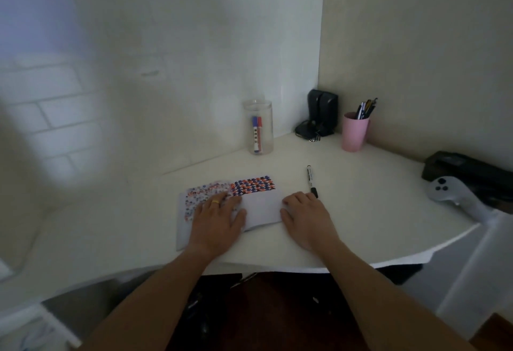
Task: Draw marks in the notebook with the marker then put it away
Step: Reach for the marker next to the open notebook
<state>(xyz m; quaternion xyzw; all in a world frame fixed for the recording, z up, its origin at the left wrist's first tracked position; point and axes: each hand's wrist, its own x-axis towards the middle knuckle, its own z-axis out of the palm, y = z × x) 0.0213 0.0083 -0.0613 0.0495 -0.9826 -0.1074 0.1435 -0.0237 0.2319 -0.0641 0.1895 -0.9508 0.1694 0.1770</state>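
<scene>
An open notebook lies on the white table, its pages covered at the top with rows of red and blue marks. My left hand, wearing a ring, rests flat on the left page. My right hand lies palm down at the notebook's right edge, holding nothing. A black marker lies on the table just beyond my right fingertips, capped end toward me. A clear jar with a blue and a red marker inside stands at the back by the wall.
A pink cup of pens stands at the back right, beside a black speaker with cables. A grey controller and a black box sit at the right edge. Walls close the corner behind.
</scene>
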